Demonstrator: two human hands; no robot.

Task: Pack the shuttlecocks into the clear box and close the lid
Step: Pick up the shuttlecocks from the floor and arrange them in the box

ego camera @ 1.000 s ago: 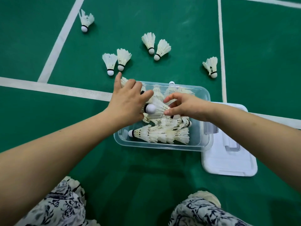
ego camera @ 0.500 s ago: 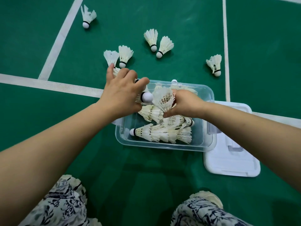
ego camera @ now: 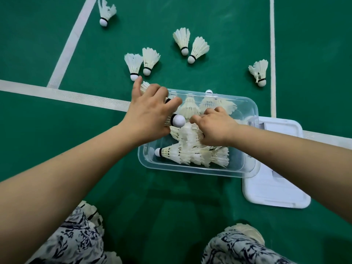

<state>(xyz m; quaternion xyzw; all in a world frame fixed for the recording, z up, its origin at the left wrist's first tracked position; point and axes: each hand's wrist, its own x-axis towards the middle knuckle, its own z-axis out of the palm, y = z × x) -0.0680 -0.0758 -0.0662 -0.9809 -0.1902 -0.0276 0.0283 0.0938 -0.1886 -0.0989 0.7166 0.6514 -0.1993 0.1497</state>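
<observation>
The clear box (ego camera: 247, 168) sits on the green court floor (ego camera: 314, 54), uncovered, with its white lid (ego camera: 274, 187) lying flat just to its right and partly beneath its right end. Inside the box, several shuttlecocks lie on their sides; a nested row (ego camera: 190, 155) runs along the near wall, cork end pointing left.

The left hand (ego camera: 150, 113) is over the far-left corner of the box. Its fingers are curled around a shuttlecock (ego camera: 178, 121), whose white cork projects to the right from under the thumb. The right hand (ego camera: 217, 128) is inside the box, palm down, fingers bent and pressing on the feathers of the packed shuttlecocks; whether it actually clasps one cannot be told.

Six shuttlecocks remain loose on the floor beyond the box: one pair (ego camera: 142, 63) just past the left hand, a second pair (ego camera: 190, 45) farther away, a single one (ego camera: 260, 72) at far right near a white line (ego camera: 272, 54), and another single one (ego camera: 106, 13) at far left.
</observation>
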